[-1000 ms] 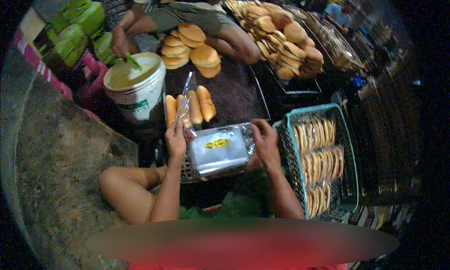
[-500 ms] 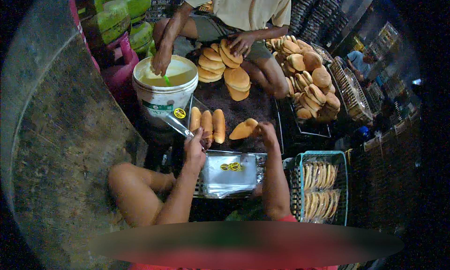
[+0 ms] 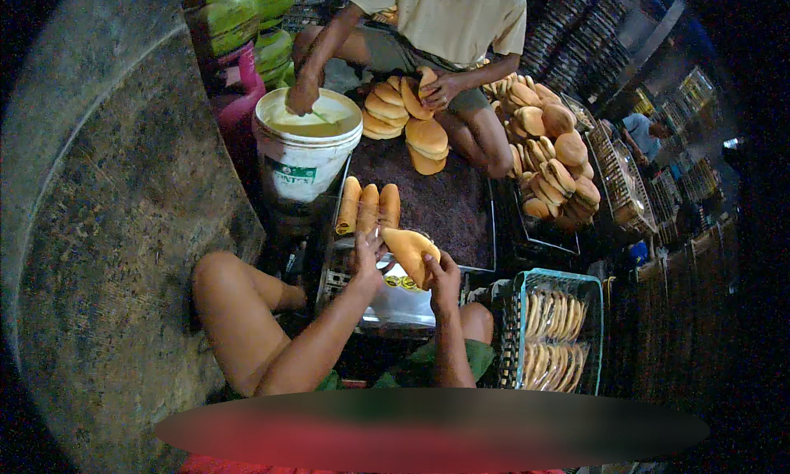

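A folded golden bread bun [image 3: 411,256] is gripped at its lower right end by my right hand [image 3: 444,278]. Its other end comes up against the fingers of my left hand [image 3: 369,256]. That hand is closed on the edge of a clear plastic bag [image 3: 344,227], hard to make out, which stretches over the near ends of three long bread rolls [image 3: 369,206]. Below the bun, a stack of clear plastic bags [image 3: 399,309] with yellow round labels lies close in front of me.
Opposite, a person works cream in a white bucket [image 3: 309,157] and holds a bun beside stacked buns [image 3: 426,137]. A dark-covered tray [image 3: 444,202] lies between us. Heaped buns [image 3: 555,157] and a turquoise crate [image 3: 599,326] of bagged bread stand to the right.
My right hand has brought the bun from the tray toward me and up to my left hand. The plastic bag has swung down over the rolls. The other person has lifted a bun.
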Demonstrator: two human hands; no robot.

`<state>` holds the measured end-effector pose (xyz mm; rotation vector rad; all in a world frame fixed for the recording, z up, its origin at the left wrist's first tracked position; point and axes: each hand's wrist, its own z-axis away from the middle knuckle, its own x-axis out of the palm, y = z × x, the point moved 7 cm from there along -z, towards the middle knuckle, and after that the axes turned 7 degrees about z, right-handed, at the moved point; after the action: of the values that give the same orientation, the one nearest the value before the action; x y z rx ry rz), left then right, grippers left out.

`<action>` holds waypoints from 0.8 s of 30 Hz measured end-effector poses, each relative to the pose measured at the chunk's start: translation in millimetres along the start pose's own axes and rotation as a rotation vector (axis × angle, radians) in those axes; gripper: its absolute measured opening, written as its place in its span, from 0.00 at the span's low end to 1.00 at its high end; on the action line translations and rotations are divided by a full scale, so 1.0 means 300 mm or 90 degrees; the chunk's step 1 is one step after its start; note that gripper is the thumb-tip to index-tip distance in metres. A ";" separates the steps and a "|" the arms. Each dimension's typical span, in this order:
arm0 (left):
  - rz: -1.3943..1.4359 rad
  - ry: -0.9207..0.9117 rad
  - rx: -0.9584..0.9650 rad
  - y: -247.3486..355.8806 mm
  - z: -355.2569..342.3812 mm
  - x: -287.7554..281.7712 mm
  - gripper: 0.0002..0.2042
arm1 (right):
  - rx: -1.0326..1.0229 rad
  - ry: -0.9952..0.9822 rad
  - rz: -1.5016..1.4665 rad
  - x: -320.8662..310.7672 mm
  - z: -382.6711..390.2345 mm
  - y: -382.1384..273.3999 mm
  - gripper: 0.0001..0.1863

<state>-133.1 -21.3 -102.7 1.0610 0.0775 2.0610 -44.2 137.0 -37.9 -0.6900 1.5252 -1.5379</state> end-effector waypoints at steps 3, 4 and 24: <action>-0.108 -0.038 0.127 0.019 0.061 0.033 0.25 | 0.041 0.020 -0.001 0.015 0.049 0.021 0.18; -0.140 -0.030 0.151 0.024 0.081 0.037 0.24 | 0.043 0.032 -0.035 0.019 0.057 0.026 0.16; 0.169 -0.115 0.174 0.088 0.025 0.055 0.28 | 0.040 0.029 -0.230 0.091 0.188 -0.022 0.22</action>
<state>-149.8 -30.3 -76.9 1.4894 0.1354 2.2223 -11.0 84.1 -30.0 -0.9383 1.4335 -1.8708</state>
